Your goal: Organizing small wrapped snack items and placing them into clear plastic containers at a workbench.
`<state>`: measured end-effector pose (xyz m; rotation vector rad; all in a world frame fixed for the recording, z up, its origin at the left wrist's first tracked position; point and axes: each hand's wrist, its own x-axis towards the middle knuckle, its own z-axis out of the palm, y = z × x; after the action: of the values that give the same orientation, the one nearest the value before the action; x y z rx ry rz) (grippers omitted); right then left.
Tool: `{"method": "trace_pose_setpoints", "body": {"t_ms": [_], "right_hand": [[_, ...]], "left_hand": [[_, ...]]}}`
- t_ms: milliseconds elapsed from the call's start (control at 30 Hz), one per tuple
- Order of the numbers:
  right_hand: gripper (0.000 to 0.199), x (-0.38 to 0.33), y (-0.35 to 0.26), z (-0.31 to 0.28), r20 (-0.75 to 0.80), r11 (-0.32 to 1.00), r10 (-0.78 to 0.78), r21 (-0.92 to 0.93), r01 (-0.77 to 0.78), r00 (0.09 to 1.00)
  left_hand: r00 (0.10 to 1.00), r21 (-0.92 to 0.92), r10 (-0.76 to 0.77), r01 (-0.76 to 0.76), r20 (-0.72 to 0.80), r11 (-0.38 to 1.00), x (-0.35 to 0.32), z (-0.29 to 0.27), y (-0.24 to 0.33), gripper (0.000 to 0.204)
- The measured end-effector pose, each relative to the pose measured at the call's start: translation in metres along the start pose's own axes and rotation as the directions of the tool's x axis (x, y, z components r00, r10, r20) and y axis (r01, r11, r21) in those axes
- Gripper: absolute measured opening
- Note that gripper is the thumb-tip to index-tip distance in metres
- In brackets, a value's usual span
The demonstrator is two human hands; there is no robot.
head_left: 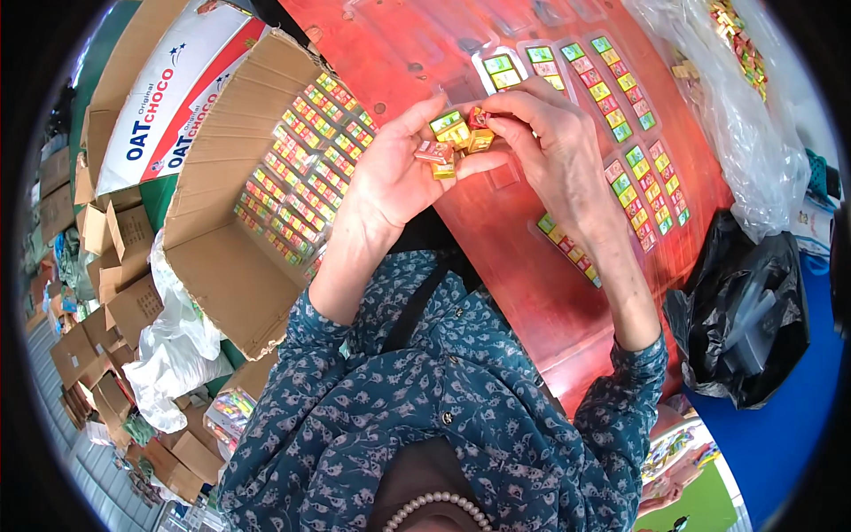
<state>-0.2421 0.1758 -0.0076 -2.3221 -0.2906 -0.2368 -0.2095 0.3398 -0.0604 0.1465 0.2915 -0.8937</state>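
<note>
Over the table's left edge, my left hand (pixel 387 173) is cupped palm up, holding several small boxes (pixel 454 133) coloured yellow, green and red. My right hand (pixel 567 146) reaches in from the right, its thumb and fingertips closed on a small red box (pixel 479 118) at the far side of that handful. Just beyond and beside my right hand, narrow clear plastic trays (pixel 600 94) lie on the red table (pixel 532 310), filled with rows of similar little boxes. One tray (pixel 567 248) is partly covered by my right forearm.
At my left an open cardboard carton (pixel 213 195) holds many filled trays (pixel 310 168). Empty clear trays (pixel 399 31) lie at the table's far end. A large clear bag (pixel 709 106) with loose boxes stands far right, a black plastic bag (pixel 745 310) nearer. More cartons (pixel 115 239) are stacked further left.
</note>
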Motion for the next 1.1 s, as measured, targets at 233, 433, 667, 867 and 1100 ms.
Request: {"method": "trace_pose_setpoints", "body": {"t_ms": [233,433,667,867,1100], "right_hand": [[0.014,0.002,-0.001,-0.001,0.098,0.999,0.025,0.024,-0.027,0.995],[0.021,0.008,-0.003,-0.007,0.072,0.977,0.04,0.208,-0.054,0.997],[0.015,0.011,0.022,-0.002,0.103,0.991,-0.077,-0.1,0.087,0.992],[0.012,0.012,0.027,0.016,0.193,0.944,-0.176,-0.243,0.221,0.965],[0.015,0.011,0.028,0.026,0.084,0.981,-0.122,-0.139,0.133,0.989]], "left_hand": [[1.0,-0.038,-0.022,0.023,0.017,0.999,-0.004,-0.006,0.001,0.043],[0.999,-0.03,-0.007,0.008,0.044,1.0,-0.016,0.007,0.004,0.045],[0.999,-0.075,0.014,-0.011,0.045,0.997,-0.032,-0.005,0.012,0.053],[0.999,-0.077,0.022,-0.019,0.038,0.997,-0.031,-0.009,0.012,0.063],[0.997,-0.073,0.037,-0.033,0.061,0.997,-0.031,-0.012,0.013,0.065]]}}
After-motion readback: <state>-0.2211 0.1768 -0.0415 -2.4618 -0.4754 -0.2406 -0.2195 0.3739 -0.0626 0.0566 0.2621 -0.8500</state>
